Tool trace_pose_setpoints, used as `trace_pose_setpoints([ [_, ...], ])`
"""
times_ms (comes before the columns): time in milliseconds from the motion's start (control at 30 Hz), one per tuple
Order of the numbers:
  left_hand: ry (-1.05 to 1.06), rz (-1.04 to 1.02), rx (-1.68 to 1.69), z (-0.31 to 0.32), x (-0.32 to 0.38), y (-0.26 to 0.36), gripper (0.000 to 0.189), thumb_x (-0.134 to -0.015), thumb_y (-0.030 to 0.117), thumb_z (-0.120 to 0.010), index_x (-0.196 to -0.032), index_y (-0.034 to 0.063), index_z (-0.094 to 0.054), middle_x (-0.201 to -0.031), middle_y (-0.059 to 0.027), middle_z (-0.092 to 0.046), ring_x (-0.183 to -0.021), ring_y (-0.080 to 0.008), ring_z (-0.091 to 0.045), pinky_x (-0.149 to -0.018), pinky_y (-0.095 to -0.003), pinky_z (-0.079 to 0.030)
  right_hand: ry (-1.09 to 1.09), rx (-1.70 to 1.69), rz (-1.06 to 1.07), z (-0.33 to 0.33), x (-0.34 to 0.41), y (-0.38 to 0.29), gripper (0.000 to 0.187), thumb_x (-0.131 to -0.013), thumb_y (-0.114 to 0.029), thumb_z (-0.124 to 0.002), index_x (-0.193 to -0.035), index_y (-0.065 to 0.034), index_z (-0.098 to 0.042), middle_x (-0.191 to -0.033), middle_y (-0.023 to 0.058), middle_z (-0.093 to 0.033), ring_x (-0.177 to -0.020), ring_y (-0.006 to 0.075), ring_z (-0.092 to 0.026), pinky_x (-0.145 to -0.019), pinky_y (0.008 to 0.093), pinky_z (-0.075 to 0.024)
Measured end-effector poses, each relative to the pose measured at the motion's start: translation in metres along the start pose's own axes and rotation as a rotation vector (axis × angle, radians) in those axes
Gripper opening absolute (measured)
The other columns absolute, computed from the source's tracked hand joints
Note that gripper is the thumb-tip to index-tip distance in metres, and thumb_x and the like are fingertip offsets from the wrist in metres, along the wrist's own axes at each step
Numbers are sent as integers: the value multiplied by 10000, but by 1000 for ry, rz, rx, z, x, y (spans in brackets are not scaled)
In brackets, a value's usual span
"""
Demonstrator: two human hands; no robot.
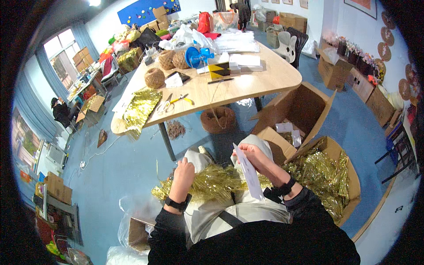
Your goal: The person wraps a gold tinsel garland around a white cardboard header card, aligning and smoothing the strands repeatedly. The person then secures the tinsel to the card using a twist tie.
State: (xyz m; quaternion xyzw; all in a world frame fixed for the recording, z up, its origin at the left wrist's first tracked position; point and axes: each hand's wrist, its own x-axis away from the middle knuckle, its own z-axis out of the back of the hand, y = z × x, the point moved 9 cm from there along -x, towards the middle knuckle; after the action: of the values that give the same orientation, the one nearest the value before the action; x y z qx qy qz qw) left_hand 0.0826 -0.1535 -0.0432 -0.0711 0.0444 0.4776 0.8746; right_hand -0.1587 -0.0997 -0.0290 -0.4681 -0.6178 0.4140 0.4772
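My right hand [253, 157] holds a flat white card or packet [249, 177] by its upper part, tilted above my lap. My left hand [184, 172] is raised over my left thigh with its fingers curled together; whether something thin is pinched in them cannot be seen. Gold metallic tinsel [215, 182] lies across my lap, beneath and between both hands. More gold tinsel [318, 169] fills an open cardboard box at my right side. On the table's near left corner rests another bunch of gold tinsel [140, 106], beside scissors [164, 106] and yellow-handled pliers [181, 99].
A wooden table [265, 79] stands ahead, bearing twine balls [154, 78], a blue plastic dispenser [198, 57] and a black pen [220, 80]. An open cardboard box [298, 109] with white packets stands right of it. A brown ring-shaped basket [218, 120] is under the table. Two people are farther off.
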Motion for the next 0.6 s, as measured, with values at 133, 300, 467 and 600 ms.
trace_pose_setpoints([
  [133,-80,14,17,37,3,0,177,-783,150,-722,-802,-24,-693,-976,-177,-619,-974,-346,-584,-857,-419,-489,-42,4,49,-10,4,-15,224,-977,-276,-616,-971,-54,-646,-759,6,-641,-618,43,-555,-550,190,-411],
  [300,156,-223,557,138,6,52,189,-821,182,-719,-898,15,-678,-977,-144,-620,-959,-356,-554,-885,-411,-454,-70,169,312,-41,22,-52,196,-959,-157,-649,-1076,-1,-662,-963,30,-685,-829,63,-615,-728,235,-516],
  [467,23,-309,764,173,5,88,183,-805,93,-706,-978,37,-692,-993,-126,-609,-1028,-325,-557,-906,-383,-467,-303,65,245,-76,43,-58,284,-950,-156,-670,-1182,6,-640,-1092,61,-685,-994,107,-617,-883,285,-513],
  [600,49,-341,762,184,2,95,146,-815,90,-696,-956,52,-697,-973,-117,-591,-975,-319,-549,-877,-389,-462,-278,193,156,-68,41,-54,258,-942,-161,-682,-1137,5,-650,-1042,52,-689,-955,94,-607,-856,279,-503],
])
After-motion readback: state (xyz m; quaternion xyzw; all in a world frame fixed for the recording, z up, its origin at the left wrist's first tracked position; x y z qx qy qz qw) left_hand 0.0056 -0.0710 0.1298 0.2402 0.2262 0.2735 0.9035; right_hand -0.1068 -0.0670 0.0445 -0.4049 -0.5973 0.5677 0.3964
